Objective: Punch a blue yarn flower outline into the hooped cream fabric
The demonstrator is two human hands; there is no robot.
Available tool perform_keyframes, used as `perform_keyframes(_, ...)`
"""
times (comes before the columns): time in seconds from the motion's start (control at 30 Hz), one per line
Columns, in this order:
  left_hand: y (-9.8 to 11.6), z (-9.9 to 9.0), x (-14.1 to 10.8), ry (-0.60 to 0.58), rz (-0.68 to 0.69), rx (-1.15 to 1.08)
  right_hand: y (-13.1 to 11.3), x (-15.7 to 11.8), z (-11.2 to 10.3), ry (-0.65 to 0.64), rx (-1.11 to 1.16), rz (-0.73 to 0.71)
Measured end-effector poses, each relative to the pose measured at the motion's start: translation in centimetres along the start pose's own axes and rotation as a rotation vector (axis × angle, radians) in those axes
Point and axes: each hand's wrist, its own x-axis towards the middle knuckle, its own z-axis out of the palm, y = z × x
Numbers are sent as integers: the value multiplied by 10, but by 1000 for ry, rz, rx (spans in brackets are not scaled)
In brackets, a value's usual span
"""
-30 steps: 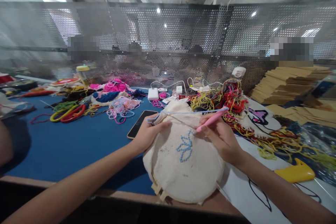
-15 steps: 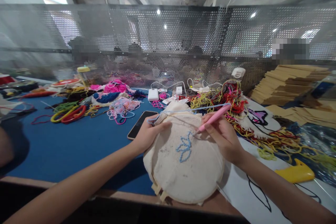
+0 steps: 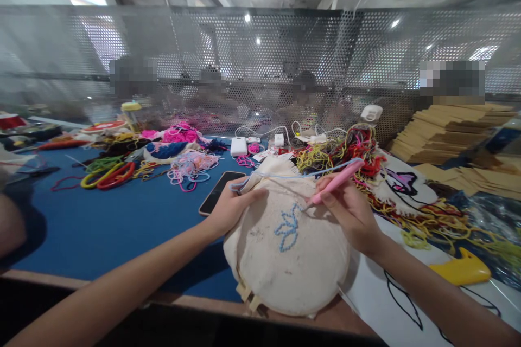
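My left hand [image 3: 234, 200] grips the upper left rim of an embroidery hoop [image 3: 301, 276] with cream cloth stretched over it, thumb on top and fingers mostly hidden behind. In my right hand [image 3: 350, 211] is a pink punch needle [image 3: 342, 180], its tip close to the cloth; I cannot tell whether it touches. Light blue yarn [image 3: 303, 175] runs from the needle's top end across to my left hand. Blue looped stitches [image 3: 287, 227] form a leafy outline in the middle of the cloth. The hoop leans on the table's front edge, its clamp at the lower left.
Behind my left hand lies a phone [image 3: 220, 192]. Scissors [image 3: 108, 174] and yarn piles [image 3: 191, 165] are on the blue table [image 3: 122, 227]. A yellow-handled tool [image 3: 464, 268] rests on white paper [image 3: 378, 293] at right, near stacked brown envelopes [image 3: 448, 127]. A perforated metal screen [image 3: 260, 59] stands behind.
The needle's tip has shifted slightly away from the stitches, up and to the right, with my right hand. My left hand keeps its hold on the hoop.
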Motion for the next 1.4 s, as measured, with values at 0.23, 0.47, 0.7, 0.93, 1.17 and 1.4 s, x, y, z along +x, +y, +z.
perform_keyframes(0.23, 0, 0, -1, 2, 6, 7, 1, -2, 2, -39, -31, 17)
perform_keyframes(0.47, 0, 0, -1, -30, -15, -53, 8, -6, 2, -90, -311, -90)
perform_keyframes(0.7, 1, 0, -3, -31, -2, -49, 10, -7, 8, -262, -440, -210)
perform_keyframes(0.93, -1, -1, 0, -13, 32, -19, 6, -6, 6, -83, -163, -26)
perform_keyframes(1.17, -1, -1, -1, -15, 23, -3, 10, -9, 9, -3, 47, 6)
perform_keyframes(1.4, 0, -1, -1, -20, 16, 7, 10, -8, 7, 31, 37, 2)
